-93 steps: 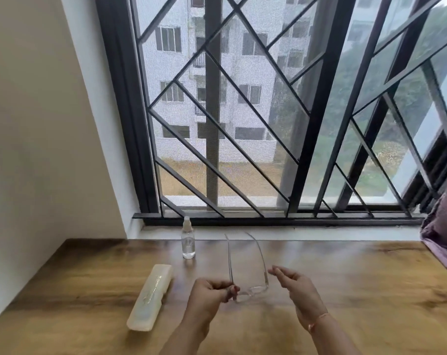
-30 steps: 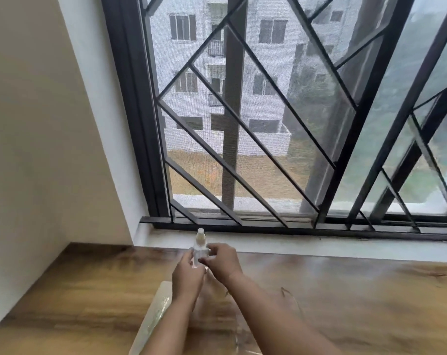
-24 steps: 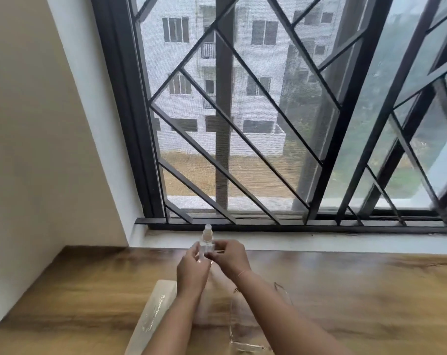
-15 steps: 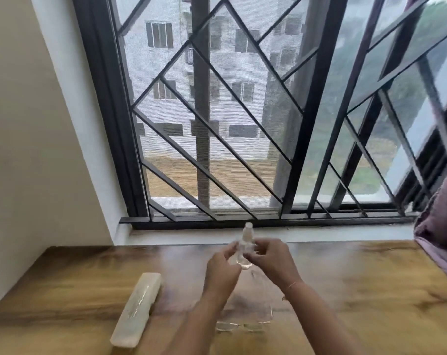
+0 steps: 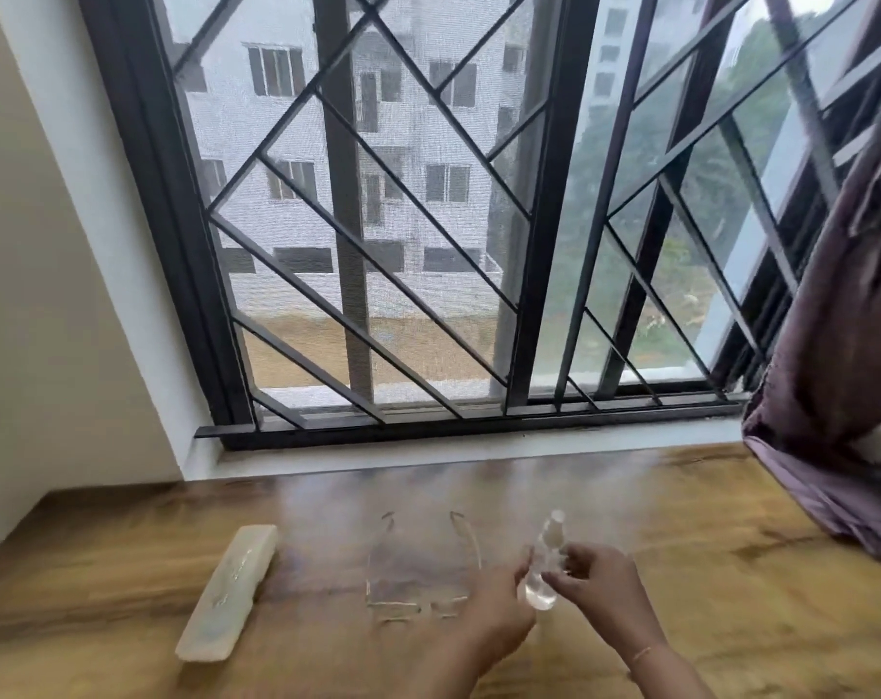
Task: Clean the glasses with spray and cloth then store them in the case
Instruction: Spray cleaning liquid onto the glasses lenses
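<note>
A small clear spray bottle (image 5: 544, 567) is held above the wooden table (image 5: 680, 572), tilted slightly. My left hand (image 5: 493, 612) grips its lower body from the left. My right hand (image 5: 599, 592) pinches it from the right. The clear-framed glasses (image 5: 418, 572) lie on the table just left of my hands, arms unfolded and pointing toward the window. A translucent white glasses case (image 5: 229, 592) lies shut further left. I see no cloth.
A barred window (image 5: 428, 244) with a white sill runs along the table's far edge. A purple curtain (image 5: 841, 370) hangs at the right and drapes onto the table. A beige wall bounds the left.
The glasses went from my hands onto the table. Both hands took the bottle from near the sill and brought it closer and to the right of the glasses.
</note>
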The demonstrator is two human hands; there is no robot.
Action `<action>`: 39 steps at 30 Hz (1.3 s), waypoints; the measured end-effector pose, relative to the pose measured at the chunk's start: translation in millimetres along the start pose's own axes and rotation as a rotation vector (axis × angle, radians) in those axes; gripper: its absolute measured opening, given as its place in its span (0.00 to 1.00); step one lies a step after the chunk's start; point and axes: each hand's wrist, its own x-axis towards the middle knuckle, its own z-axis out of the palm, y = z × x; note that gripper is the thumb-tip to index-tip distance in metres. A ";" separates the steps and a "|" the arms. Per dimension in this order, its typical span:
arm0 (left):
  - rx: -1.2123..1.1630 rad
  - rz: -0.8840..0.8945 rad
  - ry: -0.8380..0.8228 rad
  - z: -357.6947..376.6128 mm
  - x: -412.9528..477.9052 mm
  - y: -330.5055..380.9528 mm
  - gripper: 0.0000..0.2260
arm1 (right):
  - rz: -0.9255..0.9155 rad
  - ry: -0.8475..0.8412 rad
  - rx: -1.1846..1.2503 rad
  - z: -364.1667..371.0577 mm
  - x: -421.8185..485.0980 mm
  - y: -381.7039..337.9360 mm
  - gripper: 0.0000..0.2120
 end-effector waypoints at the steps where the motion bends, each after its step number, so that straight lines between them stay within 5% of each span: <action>1: -0.001 -0.009 -0.006 1.4 0.7 -2.9 0.26 | 0.001 -0.004 0.000 1.7 -0.1 2.7 0.09; 4: -0.088 -0.042 -0.023 6.8 1.5 -9.6 0.21 | -0.002 0.001 0.004 6.2 -1.1 9.1 0.08; 13: 0.005 -0.066 0.026 12.8 0.4 -20.1 0.28 | 0.054 0.062 0.021 13.2 -6.6 12.7 0.10; 16: -0.031 -0.026 0.131 -1.2 -8.0 -19.2 0.28 | -0.022 0.335 -0.077 11.7 -11.1 10.7 0.22; 20: -0.068 0.101 0.421 -48.9 -26.3 -22.3 0.21 | -0.412 0.658 -0.129 26.7 -24.4 -0.2 0.14; 23: 0.158 0.195 0.606 -84.2 -35.7 -43.1 0.18 | -0.596 0.562 -0.194 56.1 -29.5 2.0 0.13; 26: 0.465 0.215 0.617 -104.8 -42.5 -73.1 0.18 | -0.617 0.438 -0.374 77.3 -27.2 6.0 0.23; 28: 0.592 0.244 0.595 -112.3 -48.1 -90.8 0.20 | -0.586 0.382 -0.459 85.2 -24.3 8.4 0.20; 32: 0.607 0.283 0.544 -119.2 -54.3 -115.0 0.21 | -0.515 0.263 -0.488 89.5 -20.8 8.3 0.15; 35: 0.523 0.299 0.527 -117.5 -57.6 -121.4 0.09 | -0.533 0.226 -0.470 91.4 -15.9 8.0 0.21; 39: 0.509 0.375 0.555 -114.0 -52.7 -124.2 0.13 | -0.543 0.207 -0.448 87.8 -15.4 1.4 0.17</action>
